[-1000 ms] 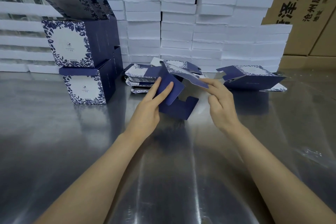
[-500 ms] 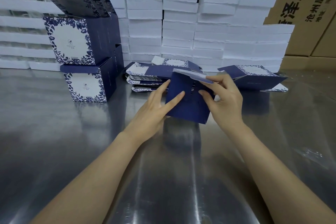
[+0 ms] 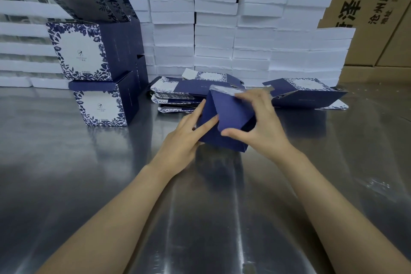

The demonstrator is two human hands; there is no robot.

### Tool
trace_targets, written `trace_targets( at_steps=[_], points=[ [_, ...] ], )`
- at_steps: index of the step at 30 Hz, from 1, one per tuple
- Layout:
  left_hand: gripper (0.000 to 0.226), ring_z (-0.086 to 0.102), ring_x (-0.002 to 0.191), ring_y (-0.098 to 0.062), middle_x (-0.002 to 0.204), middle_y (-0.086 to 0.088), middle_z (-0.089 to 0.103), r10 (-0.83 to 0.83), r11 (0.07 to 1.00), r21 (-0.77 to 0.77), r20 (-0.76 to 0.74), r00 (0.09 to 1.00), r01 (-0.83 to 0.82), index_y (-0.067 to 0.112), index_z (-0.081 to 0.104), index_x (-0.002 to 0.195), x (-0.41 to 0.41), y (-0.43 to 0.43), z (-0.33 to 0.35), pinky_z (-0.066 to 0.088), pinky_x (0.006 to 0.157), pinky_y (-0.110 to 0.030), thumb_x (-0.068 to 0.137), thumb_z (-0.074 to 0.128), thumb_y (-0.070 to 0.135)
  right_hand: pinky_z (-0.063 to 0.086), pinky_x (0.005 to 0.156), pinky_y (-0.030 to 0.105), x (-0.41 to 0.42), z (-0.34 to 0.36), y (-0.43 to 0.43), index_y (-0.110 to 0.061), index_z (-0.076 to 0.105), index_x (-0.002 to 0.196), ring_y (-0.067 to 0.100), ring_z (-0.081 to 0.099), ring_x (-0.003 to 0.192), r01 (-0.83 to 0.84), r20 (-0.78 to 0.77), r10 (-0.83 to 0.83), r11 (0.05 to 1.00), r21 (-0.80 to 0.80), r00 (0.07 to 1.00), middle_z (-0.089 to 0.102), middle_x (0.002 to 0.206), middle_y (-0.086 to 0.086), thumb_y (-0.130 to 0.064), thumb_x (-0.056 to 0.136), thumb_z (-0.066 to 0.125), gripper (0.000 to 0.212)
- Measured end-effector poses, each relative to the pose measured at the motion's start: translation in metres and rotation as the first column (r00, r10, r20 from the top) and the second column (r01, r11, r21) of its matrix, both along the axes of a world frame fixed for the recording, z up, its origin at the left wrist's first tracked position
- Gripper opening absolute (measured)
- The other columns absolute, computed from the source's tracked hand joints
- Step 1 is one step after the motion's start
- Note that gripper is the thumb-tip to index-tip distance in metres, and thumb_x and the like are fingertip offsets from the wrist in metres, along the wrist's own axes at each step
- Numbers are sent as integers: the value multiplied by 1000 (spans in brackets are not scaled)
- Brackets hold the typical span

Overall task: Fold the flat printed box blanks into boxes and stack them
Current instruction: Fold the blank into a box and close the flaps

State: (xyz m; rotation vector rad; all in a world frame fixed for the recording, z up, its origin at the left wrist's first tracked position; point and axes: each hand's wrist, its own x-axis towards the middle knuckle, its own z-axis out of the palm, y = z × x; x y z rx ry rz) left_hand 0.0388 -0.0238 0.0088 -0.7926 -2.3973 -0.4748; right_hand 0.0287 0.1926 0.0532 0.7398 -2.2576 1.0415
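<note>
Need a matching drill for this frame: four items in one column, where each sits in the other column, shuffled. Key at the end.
Items
1. half-folded box
2. flat blanks
3. finished boxes
4. white slabs

Places
A. stacked two high at the left of the table
B. walled up along the back
C. between the left hand and the right hand
D. piled just behind the hands

Pairs: 1-C, 2-D, 3-A, 4-B
</note>
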Motion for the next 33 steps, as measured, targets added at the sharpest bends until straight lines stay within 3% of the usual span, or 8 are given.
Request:
trace_targets(
  at_steps=[2,5,9,13,22,27,30,33],
  points=[
    [80,42,120,-21,162,5,7,23,1000,5,-12,1000,-22,32,33,150,-2,-2,-1,44,59,-29,86,65,-4,38,105,41,-3,-4,-4,-17,54,131,18,43,121,70,-106,-59,992,103,993,46,127,2,-32,67,86,73],
    [75,41,124,-18,159,10,10,-2,998,61,-34,999,4,29,40,146,-4,-4,-3,50,60,-33,84,69,-3,43,98,46,-5,-9,-7,-17,57,129,25,48,116,177,-206,-156,980,91,966,51,125,5,-31,68,86,69],
    [68,42,130,-13,160,16,14,-44,989,143,-1,999,43,31,41,143,-4,-5,-4,56,76,-43,86,72,10,50,87,42,-8,-14,-7,-19,59,126,24,50,111,260,-305,-228,963,71,925,55,121,4,-26,66,85,66],
    [82,43,125,-10,159,23,10,-67,988,137,2,998,66,41,25,147,-3,-4,-3,56,76,-42,85,73,15,50,75,33,-9,-19,-7,-19,59,126,20,48,113,321,-363,-287,946,36,886,56,122,3,-24,67,85,64],
    [83,48,114,-13,159,14,18,-88,984,154,-42,995,94,38,27,146,-1,-1,-1,56,73,-41,83,76,17,48,59,31,-5,-16,-10,-27,51,126,18,46,111,345,-462,-304,939,4,833,48,121,-6,-20,67,85,69],
    [67,49,115,-17,158,6,23,-90,985,144,-60,994,97,26,46,142,1,0,1,56,70,-44,83,76,17,49,55,31,-6,-15,-11,-25,53,126,18,45,111,338,-486,-292,941,7,824,43,122,-10,-17,67,84,67],
    [50,50,117,-22,158,-5,27,-89,991,89,-90,992,97,22,60,132,2,1,3,55,63,-41,84,75,14,47,54,29,-7,-15,-8,-25,55,126,18,45,112,329,-474,-291,944,-3,831,50,122,-6,-18,69,83,64],
    [58,46,128,-24,161,-8,18,-80,996,18,-93,992,82,28,51,140,0,4,1,54,63,-41,89,68,8,48,55,30,-9,-16,-5,-21,60,125,18,46,111,330,-468,-297,944,-12,832,57,120,0,-17,69,83,61]
  ],
)
